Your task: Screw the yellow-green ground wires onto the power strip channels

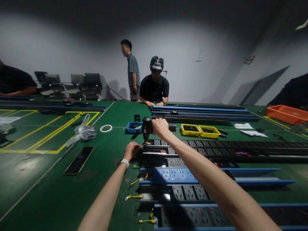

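Note:
My right hand (160, 127) is wrapped round a black power driver (147, 126), whose tip points down at the left end of a black socket strip (166, 142). My left hand (132, 150) is at the left end of the same group of strips, its fingers pinched together near a small wire; what they hold is too small to make out. Nearer to me lie a blue socket strip (174, 175) and further black strips (190, 192), with yellow-green wires (134, 197) sticking out at their left ends.
Beyond my hands are a blue bin (134, 127), yellow bins (190, 129) and long rails (202, 110). A phone (79, 160), plastic bag (86, 131) and white ring (106, 128) lie left. A person (155, 86) works opposite; another stands behind. An orange crate (287, 114) is right.

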Demonstrator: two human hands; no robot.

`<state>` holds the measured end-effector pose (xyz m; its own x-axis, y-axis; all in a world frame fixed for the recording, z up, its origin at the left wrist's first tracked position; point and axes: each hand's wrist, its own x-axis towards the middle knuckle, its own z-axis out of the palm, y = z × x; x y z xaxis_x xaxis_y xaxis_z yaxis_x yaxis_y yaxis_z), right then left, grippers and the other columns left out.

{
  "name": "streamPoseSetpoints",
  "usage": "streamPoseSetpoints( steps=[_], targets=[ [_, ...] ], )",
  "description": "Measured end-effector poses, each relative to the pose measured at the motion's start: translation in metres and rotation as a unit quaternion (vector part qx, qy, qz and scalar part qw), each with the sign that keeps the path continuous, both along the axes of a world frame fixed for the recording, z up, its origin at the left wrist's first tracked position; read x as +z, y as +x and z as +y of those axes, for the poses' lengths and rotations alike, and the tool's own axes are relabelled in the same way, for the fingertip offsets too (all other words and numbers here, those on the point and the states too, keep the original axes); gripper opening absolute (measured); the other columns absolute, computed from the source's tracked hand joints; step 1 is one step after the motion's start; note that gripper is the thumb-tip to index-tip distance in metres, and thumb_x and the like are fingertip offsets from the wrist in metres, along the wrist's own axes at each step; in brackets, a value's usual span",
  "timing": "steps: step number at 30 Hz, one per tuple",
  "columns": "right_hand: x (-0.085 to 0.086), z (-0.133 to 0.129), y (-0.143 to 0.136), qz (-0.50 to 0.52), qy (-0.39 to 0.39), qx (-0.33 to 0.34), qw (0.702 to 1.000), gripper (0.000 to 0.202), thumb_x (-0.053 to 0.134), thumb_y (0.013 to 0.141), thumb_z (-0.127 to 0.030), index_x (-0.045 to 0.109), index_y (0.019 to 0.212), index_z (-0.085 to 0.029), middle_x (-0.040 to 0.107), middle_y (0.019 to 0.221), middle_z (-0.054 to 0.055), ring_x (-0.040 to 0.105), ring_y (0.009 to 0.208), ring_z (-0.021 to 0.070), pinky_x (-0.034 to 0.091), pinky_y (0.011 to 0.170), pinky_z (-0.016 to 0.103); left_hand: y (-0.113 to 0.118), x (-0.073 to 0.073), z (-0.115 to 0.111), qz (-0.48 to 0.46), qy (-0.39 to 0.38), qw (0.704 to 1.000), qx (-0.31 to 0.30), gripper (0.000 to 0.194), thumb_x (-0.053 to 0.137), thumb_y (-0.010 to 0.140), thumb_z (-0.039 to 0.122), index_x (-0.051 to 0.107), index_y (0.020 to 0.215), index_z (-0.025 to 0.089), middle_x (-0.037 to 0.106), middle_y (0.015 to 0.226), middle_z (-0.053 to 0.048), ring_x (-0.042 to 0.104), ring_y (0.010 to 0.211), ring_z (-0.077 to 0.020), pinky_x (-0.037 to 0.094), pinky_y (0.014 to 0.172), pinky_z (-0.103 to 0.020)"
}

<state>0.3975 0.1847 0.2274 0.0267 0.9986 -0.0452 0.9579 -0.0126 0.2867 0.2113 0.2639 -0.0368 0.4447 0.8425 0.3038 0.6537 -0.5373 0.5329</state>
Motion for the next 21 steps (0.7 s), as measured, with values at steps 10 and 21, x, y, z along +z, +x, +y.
streamPoseSetpoints(
  steps=[10, 21],
  targets=[
    [-0.0014, 0.0, -0.0005, 0.001, 0.003, 0.007, 1.0, 0.039, 0.062, 0.091, -0.041, 0.061, 0.119, -0.013, 0.062, 0.118, 0.01, 0.061, 0.106, 0.0187, 0.053, 0.092, 0.041, -0.0001, 0.0009, 0.0, 0.002, 0.004, 1.0, -0.009, 0.018, 0.066, 0.087, 0.035, 0.079, 0.094, 0.024, 0.071, 0.094, -0.007, 0.061, 0.091, -0.0191, 0.044, 0.083, -0.029],
    [-0.0012, -0.0007, -0.0025, -0.002, 0.011, 0.011, 1.0, 0.039, 0.061, 0.091, -0.041, 0.061, 0.119, -0.013, 0.062, 0.118, 0.01, 0.061, 0.106, 0.0188, 0.053, 0.092, 0.041, -0.0011, -0.0006, 0.0018, 0.005, 0.008, 1.0, -0.012, 0.018, 0.066, 0.088, 0.035, 0.079, 0.093, 0.024, 0.072, 0.095, -0.006, 0.061, 0.091, -0.019, 0.044, 0.082, -0.028]
  ],
)
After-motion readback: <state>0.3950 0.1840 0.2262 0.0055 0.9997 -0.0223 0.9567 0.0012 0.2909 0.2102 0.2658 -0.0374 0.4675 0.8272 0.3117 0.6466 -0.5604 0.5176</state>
